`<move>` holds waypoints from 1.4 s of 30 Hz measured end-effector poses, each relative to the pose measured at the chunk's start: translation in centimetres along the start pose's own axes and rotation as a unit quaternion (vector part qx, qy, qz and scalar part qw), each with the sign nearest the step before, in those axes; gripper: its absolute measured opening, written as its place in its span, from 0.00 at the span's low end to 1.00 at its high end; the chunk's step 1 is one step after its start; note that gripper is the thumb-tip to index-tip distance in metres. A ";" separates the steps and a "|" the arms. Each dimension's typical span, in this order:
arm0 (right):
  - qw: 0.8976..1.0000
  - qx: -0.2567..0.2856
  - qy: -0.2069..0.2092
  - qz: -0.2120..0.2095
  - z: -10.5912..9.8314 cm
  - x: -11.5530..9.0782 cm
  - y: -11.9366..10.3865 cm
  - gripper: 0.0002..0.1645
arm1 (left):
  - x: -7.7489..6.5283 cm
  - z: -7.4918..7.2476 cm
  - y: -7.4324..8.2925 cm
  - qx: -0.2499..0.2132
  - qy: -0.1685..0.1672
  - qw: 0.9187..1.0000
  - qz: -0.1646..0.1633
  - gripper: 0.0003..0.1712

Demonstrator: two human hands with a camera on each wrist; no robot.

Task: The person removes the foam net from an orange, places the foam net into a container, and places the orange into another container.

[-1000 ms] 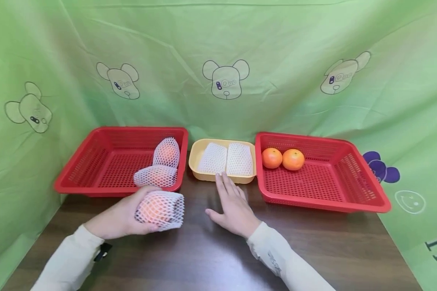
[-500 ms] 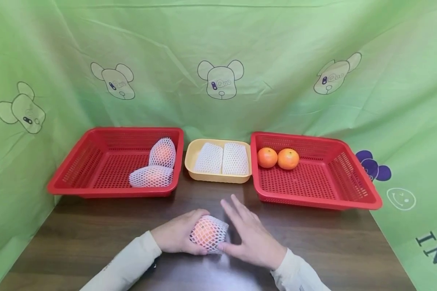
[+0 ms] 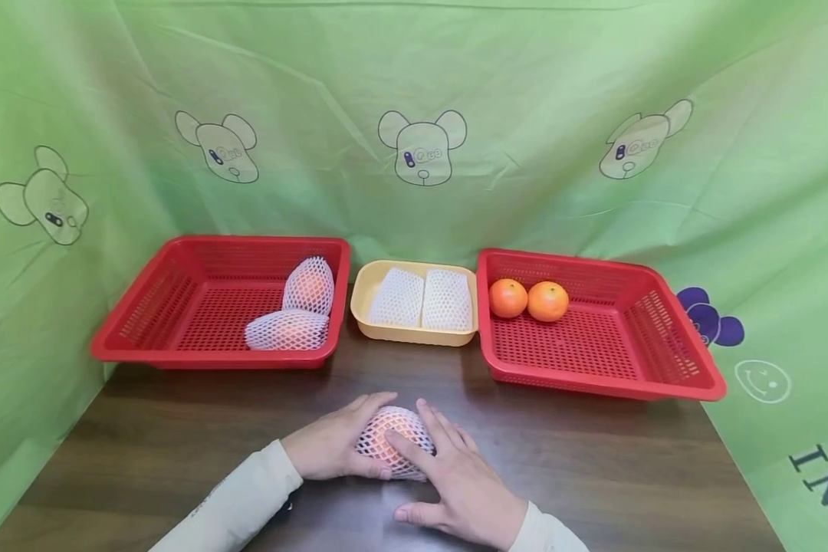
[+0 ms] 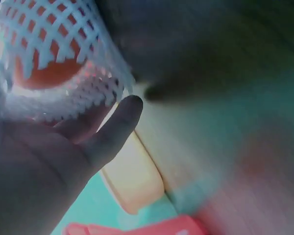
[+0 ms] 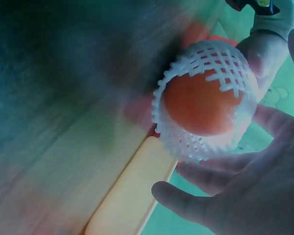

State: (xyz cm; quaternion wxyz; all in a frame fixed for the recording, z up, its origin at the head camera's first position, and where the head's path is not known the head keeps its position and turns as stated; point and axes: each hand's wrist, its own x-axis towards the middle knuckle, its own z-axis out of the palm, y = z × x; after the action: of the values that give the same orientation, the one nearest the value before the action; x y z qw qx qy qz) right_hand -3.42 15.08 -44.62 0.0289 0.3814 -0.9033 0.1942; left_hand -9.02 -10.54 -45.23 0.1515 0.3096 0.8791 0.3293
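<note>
While pale green cloth (image 3: 317, 77) printed with round-eared animal heads hangs behind everything, a dark brown wood-grain tabletop (image 3: 614, 460) spreads before it. On it stand two red perforated plastic baskets, one at left (image 3: 214, 357) and one at right (image 3: 593, 386), with a shallow cream-yellow rectangular tray (image 3: 414, 336) between them. Two off-white sleeves reach in from the near edge, the left one (image 3: 231, 506) slanting inward, the right one (image 3: 548, 535) showing only its cuff.

Both hands meet near the middle, in front of the tray. The left hand (image 3: 334, 445) holds a round orange fruit in white foam netting (image 3: 378, 442) from its left side, thumb in front and fingers round the far side. The right hand (image 3: 462, 479) is spread wide, fingers extended, the index lying across the netting in the head view and the thumb well apart; how firmly it touches, I cannot tell. The netting's open end shows bare orange skin in the right wrist view.

Two white-netted fruits (image 3: 287, 331) lie in the left basket, two white foam nets (image 3: 447, 300) side by side in the tray, and two bare oranges (image 3: 548, 301) in the right basket.
</note>
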 end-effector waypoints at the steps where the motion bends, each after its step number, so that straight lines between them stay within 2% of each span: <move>1: 1.000 0.007 0.003 0.002 0.0 -0.1 0.1 0.49 | -0.2 -0.2 -0.2 -0.005 0.002 1.000 -0.007 0.57; 5: 0.998 0.022 0.033 0.057 -0.2 -0.4 0.8 0.48 | -0.9 -0.9 -0.8 -0.012 0.010 1.000 -0.018 0.50; 8: 0.993 0.003 0.062 0.098 -0.5 -0.6 1.3 0.32 | -1.1 -0.9 -1.0 -0.012 0.017 1.000 -0.012 0.48; 9: 0.993 -0.002 0.069 0.098 -0.7 -0.6 1.3 0.25 | -1.2 -0.9 -1.1 -0.013 0.018 1.000 -0.012 0.48; 11: 0.993 -0.001 0.088 0.073 -0.7 -0.4 1.4 0.14 | -1.3 -0.7 -1.3 -0.014 0.022 1.000 -0.009 0.47; 13: 0.993 0.030 0.110 0.036 -0.5 0.1 1.5 0.12 | -1.4 -0.6 -1.5 -0.017 0.025 1.000 -0.007 0.46; 15: 0.989 0.069 0.131 0.014 -0.2 0.7 1.4 0.14 | -1.3 -0.4 -1.6 -0.023 0.027 0.999 0.000 0.45; 17: 0.985 0.105 0.133 0.016 0.1 1.5 1.2 0.15 | -1.2 -0.2 -1.7 -0.029 0.029 0.999 0.008 0.44; 19: 0.986 0.125 0.108 0.039 0.4 2.2 1.0 0.15 | -1.1 -0.1 -1.8 -0.028 0.032 0.999 0.017 0.44; 24: 0.988 0.123 0.015 0.089 1.3 3.3 0.4 0.21 | -1.2 0.0 -1.9 -0.018 0.036 0.999 0.024 0.45; 28: 0.986 0.121 -0.007 0.112 1.6 3.7 0.4 0.25 | -1.2 -0.1 -1.9 -0.022 0.036 0.999 0.019 0.43; 31: 0.982 0.137 -0.001 0.126 1.3 3.6 0.4 0.30 | -1.3 -0.3 -1.7 -0.034 0.035 0.999 0.018 0.40; 36: 0.970 0.199 0.018 0.138 0.7 3.0 0.4 0.40 | -1.6 -0.8 -1.3 -0.052 0.041 0.998 0.023 0.32; 39: 0.964 0.223 0.035 0.138 0.4 2.6 0.5 0.42 | -1.6 -1.1 -0.9 -0.049 0.059 0.996 0.044 0.25; 42: 0.964 0.225 0.048 0.137 0.2 2.3 0.5 0.43 | -1.5 -1.2 -0.6 -0.060 0.081 0.992 0.074 0.17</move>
State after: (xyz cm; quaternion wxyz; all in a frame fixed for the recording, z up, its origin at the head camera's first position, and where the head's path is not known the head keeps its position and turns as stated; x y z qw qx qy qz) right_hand -5.42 13.79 -44.50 -0.0413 0.2413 -0.8776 0.4122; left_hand -8.72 -12.45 -44.67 0.0734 0.3365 0.8416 0.4160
